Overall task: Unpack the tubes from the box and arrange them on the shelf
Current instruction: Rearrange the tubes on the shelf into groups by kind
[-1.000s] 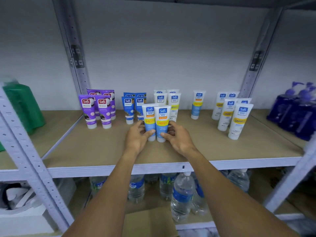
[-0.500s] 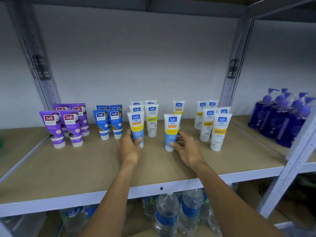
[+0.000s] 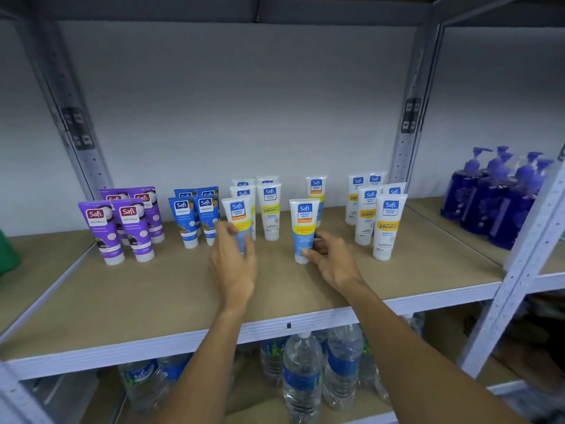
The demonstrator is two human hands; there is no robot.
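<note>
Fingers of the left hand [image 3: 235, 264] curl round the left tube [image 3: 238, 214] at its lower half; the right hand [image 3: 334, 261] pinches the right tube [image 3: 304, 223] near its cap, both upright on the shelf [image 3: 153, 301].

On the shelf [image 3: 153, 301], my left tube [image 3: 237, 217] stands left of my right tube [image 3: 304, 231]; pump bottles [image 3: 495, 203] far right, water bottles [image 3: 302, 377] below

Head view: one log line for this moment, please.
left grip: holds left blue-white tube | right grip: pinches right blue-white tube | both tubes upright on shelf
</note>
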